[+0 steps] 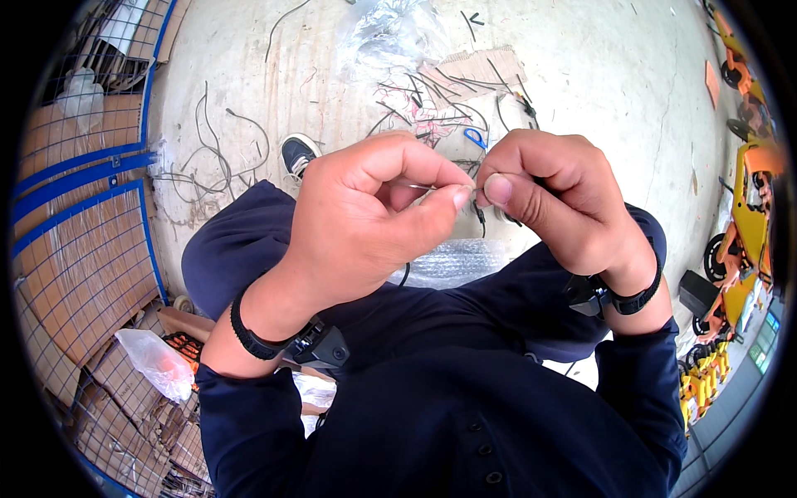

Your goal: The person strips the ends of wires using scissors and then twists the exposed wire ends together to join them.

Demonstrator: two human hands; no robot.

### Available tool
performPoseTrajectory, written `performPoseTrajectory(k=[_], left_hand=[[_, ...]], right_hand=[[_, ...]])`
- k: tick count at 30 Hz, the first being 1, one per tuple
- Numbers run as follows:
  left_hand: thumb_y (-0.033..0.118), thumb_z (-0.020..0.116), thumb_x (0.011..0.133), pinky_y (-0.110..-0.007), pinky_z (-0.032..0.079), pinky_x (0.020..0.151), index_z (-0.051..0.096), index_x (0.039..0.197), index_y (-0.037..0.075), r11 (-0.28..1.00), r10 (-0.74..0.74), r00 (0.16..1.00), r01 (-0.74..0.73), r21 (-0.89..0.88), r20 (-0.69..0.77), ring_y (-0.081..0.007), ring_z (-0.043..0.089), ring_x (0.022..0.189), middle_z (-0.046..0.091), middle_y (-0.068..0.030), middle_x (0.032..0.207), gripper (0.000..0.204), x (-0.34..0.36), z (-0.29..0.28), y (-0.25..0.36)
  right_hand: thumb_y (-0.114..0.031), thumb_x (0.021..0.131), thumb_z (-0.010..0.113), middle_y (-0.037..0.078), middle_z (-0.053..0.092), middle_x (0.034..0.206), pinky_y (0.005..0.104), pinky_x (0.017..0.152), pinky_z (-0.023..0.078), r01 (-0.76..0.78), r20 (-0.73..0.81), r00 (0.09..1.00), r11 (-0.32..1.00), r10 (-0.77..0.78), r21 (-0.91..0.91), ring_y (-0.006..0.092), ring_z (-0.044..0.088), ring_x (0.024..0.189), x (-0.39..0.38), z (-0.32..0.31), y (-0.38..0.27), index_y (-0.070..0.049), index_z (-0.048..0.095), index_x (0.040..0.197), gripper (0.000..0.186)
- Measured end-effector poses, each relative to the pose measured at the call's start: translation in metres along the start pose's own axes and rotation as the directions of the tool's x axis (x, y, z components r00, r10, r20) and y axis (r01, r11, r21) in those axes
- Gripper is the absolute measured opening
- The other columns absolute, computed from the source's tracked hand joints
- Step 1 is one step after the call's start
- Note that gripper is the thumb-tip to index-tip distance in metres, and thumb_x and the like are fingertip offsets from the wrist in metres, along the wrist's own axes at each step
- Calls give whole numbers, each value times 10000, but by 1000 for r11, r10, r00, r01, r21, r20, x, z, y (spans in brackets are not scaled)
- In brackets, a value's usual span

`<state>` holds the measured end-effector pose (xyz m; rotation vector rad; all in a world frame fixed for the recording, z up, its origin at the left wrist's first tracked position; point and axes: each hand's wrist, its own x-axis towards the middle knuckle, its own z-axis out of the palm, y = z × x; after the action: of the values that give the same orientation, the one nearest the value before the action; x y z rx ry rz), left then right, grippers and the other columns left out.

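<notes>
Grey, thin wire [424, 187] shows at the centre of the frame inside the curled left hand [357, 207], whose thumb and forefinger are pinched together on it, while the right hand [569, 199] is pinched just beside, what lies between its fingertips being too small to tell. Above them on the pale concrete floor [618, 75] lie blue-handled scissors [477, 139], a heap of black and red wire pieces [423, 116] and a torn sheet of brown corrugated cardboard [490, 62], with crumpled clear plastic film [390, 33] at the top and loose black cables [226, 170] at upper left.
</notes>
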<state>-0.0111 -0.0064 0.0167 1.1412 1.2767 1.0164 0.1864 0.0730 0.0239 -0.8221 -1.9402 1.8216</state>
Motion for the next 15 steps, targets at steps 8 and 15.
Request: performPoseTrajectory(k=[8,15], left_hand=[[10,691,807,-143,370,504,640,836,-19,984,-139,990,135,-119,-25,10,478,592,593,19,727,66,-4,7,8],[34,701,810,-140,380,507,636,848,-19,972,-196,981,195,-133,6,11,498,595,615,7,725,92,-4,7,15]], right_hand=[[-62,889,591,49,543,639,260,519,388,-23,25,999,1000,24,-20,110,473,564,-1,-1,-2,3,626,845,86],[-49,891,582,40,552,684,252,567,401,-77,50,996,995,74,68,104,488,621,-2,-2,-6,3,615,835,83]])
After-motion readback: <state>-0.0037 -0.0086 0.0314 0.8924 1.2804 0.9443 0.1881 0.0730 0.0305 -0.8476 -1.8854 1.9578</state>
